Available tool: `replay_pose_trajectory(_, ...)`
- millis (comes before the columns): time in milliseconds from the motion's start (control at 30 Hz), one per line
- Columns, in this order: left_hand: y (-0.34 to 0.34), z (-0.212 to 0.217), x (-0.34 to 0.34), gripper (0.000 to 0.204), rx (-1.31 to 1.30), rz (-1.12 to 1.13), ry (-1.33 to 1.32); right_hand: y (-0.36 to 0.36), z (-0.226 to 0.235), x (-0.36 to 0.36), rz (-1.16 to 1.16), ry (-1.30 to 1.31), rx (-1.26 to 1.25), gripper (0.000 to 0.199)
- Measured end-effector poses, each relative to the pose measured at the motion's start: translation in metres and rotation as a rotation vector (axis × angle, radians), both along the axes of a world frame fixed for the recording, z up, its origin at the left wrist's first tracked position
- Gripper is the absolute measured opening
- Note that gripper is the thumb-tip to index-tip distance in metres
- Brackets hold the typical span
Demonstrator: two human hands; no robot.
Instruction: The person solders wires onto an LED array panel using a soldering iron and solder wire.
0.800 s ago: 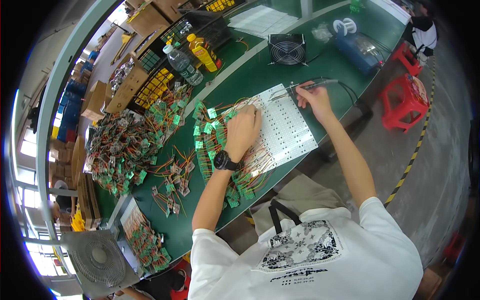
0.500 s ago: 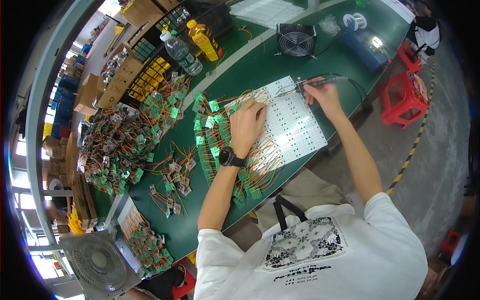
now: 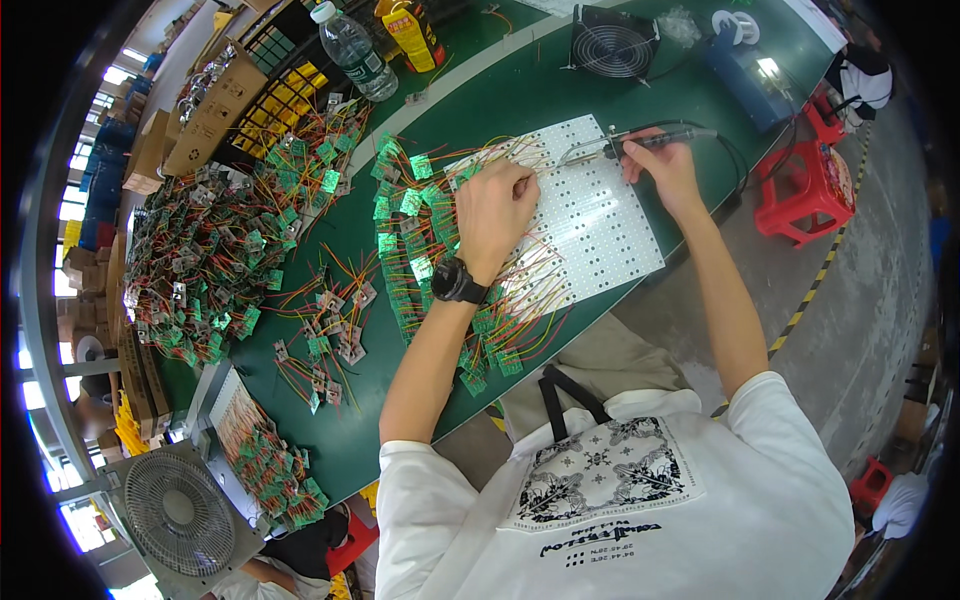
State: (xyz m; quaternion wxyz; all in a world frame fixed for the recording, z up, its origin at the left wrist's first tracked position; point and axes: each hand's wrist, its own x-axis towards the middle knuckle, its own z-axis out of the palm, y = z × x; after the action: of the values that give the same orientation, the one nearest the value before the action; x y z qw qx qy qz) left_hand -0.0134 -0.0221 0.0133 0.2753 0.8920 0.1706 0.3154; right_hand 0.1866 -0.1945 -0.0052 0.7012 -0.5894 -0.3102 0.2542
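Note:
My right hand is closed round a soldering iron with a dark handle. Its thin metal tip points left, over the far part of a white perforated board. Over the board's left edge, my left hand has its fingers curled together among thin red and yellow wires; what they pinch is hidden. Small green circuit boards lie in rows left of that hand, partly covered by it and the forearm. Their wires run onto the perforated board, with several wire ends fanned out on it.
A large heap of wired circuit boards covers the table's left side, with a smaller cluster nearer. A water bottle, a black fan and a blue box-shaped unit stand farther back. A red stool is at right.
The whole view has shifted, so the table and objects sit higher in the picture. Both hands keep nearly the same places over the perforated board, and the soldering iron stays in my right hand.

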Motion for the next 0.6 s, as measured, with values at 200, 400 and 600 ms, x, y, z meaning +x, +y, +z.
replay_pose_trajectory(200,-0.0022,0.0001,0.0013,0.009,0.005,0.000,-0.031,-0.0016,0.0003,-0.0008,0.017,-0.020,-0.004,0.017)
replay_pose_trajectory(400,-0.0023,-0.0006,-0.0003,0.008,0.017,-0.003,-0.018,-0.0011,-0.0008,-0.0018,0.035,-0.036,0.007,0.017)
replay_pose_trajectory(600,-0.0009,-0.0019,0.0001,0.008,0.019,-0.008,-0.012,-0.0008,-0.0008,-0.0008,0.037,-0.040,0.003,0.017)
